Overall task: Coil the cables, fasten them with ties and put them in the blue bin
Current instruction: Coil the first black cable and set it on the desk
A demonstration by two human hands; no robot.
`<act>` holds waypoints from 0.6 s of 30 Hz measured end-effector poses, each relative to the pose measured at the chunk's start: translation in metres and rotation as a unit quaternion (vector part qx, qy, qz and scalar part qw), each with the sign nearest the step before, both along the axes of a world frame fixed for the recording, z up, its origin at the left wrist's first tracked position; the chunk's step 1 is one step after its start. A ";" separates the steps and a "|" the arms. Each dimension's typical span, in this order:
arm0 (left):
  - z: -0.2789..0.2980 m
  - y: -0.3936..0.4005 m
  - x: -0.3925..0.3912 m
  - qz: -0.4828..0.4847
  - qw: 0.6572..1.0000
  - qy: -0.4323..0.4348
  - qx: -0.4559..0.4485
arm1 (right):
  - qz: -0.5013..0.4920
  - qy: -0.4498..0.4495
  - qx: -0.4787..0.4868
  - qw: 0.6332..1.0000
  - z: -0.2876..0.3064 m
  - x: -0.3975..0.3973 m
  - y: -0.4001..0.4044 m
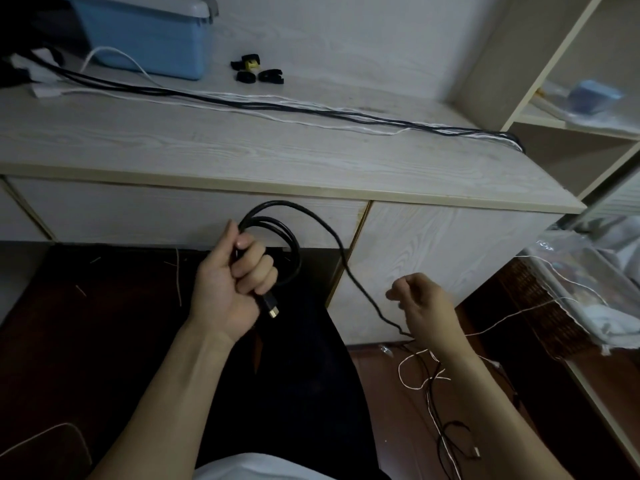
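Observation:
My left hand [232,282] grips a coil of black cable [277,230] in front of the cabinet, and the gold-tipped plug [272,308] hangs below my fist. The cable's loose end runs down to the right and disappears behind my right hand [426,303]. That hand's fingers are curled with its back toward me, so I cannot tell whether it holds the cable. The blue bin [149,36] stands at the counter's back left. Black ties [258,69] lie to the right of it. Long black and white cables [277,107] stretch across the counter.
The white wood-grain counter [242,157] tops cabinet doors directly ahead. More thin white and black cables [440,410] tangle on the dark floor at lower right. An open shelf unit [581,98] stands on the right, with clear plastic and cloth below it.

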State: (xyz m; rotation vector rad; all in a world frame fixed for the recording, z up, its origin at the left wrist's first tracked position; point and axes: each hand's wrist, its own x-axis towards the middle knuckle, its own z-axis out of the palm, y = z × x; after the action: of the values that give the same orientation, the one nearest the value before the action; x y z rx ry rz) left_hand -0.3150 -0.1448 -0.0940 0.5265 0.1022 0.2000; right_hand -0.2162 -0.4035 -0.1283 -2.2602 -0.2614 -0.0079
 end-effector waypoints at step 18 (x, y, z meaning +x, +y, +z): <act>-0.009 0.000 -0.008 -0.117 0.978 0.060 0.159 | 0.141 0.043 0.233 0.961 0.019 -0.029 0.034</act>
State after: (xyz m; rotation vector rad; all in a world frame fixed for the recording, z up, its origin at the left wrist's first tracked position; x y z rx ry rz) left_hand -0.3227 -0.1446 -0.1032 0.8648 0.1258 -0.0477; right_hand -0.2455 -0.3700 -0.1092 -1.7351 -0.4798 0.1632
